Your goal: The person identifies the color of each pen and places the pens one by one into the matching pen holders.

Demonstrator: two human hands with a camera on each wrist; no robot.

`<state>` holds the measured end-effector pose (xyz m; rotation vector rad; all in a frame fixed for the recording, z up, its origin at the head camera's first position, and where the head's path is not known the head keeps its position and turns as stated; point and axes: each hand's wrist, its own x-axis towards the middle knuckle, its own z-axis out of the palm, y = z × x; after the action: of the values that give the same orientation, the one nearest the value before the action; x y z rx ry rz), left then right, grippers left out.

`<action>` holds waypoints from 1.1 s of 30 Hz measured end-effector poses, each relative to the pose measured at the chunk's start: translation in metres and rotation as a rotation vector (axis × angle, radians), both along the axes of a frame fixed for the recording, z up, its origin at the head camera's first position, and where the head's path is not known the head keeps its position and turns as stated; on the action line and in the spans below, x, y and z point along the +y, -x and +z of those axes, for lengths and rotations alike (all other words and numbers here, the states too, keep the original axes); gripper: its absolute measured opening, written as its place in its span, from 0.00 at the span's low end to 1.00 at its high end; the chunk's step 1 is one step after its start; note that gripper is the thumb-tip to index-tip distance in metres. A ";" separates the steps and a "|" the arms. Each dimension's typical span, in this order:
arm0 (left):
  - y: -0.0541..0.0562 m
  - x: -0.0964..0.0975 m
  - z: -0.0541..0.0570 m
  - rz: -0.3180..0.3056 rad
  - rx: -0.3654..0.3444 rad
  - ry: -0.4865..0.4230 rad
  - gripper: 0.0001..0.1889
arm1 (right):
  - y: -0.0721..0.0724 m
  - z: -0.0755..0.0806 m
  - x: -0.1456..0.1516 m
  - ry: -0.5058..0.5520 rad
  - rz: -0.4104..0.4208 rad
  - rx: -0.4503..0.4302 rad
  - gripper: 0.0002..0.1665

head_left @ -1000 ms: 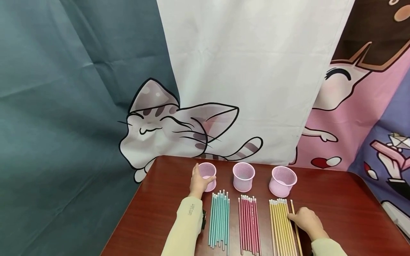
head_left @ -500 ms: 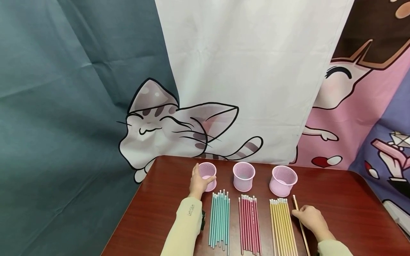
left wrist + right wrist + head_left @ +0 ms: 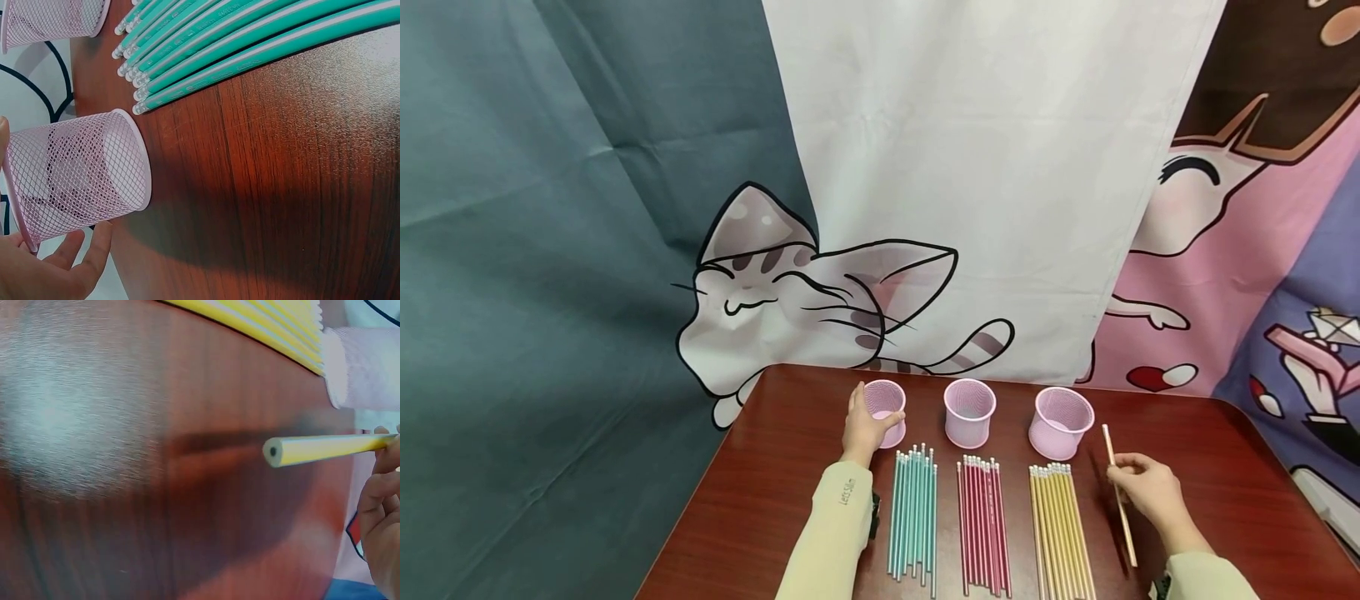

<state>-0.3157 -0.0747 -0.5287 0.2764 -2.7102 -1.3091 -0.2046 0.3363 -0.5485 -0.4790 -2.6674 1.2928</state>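
Observation:
My left hand [image 3: 863, 432] holds the leftmost pink mesh pencil cup [image 3: 886, 395], thumb at its near rim and fingers along its left side. In the left wrist view that cup [image 3: 78, 169] stands upright on the table. Between thumb and fingers my right hand [image 3: 1150, 492] pinches a single yellow pencil [image 3: 1126, 533], tilted and raised off the tabletop. Its unsharpened end [image 3: 274, 452] points toward the camera in the right wrist view, with a shadow on the wood below. The other yellow pencils [image 3: 1060, 533] lie in a row left of this hand.
Two more pink mesh cups, a middle one [image 3: 969, 421] and a right one [image 3: 1060, 429], stand along the back of the brown table [image 3: 745, 517]. Rows of teal pencils [image 3: 913, 517] and dark pink pencils [image 3: 983, 525] lie before them. A printed cloth [image 3: 985, 183] hangs behind.
My right hand has drawn one yellow pencil away from the row, to the right, and lifted it off the table. My left hand stays at the left cup.

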 end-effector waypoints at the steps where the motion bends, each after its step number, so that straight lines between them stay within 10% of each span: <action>1: 0.000 0.000 0.000 0.000 -0.003 0.000 0.53 | 0.000 0.003 0.001 0.010 -0.007 0.003 0.20; 20: 0.001 0.000 -0.003 -0.007 0.014 0.000 0.52 | 0.013 0.058 -0.009 0.075 -0.019 0.213 0.22; 33: 0.001 0.000 -0.002 -0.004 0.008 0.002 0.52 | 0.034 0.029 0.014 0.256 -0.001 0.322 0.11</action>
<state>-0.3163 -0.0745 -0.5307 0.2651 -2.7062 -1.3058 -0.2388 0.3505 -0.5191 -0.2712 -2.2534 1.5699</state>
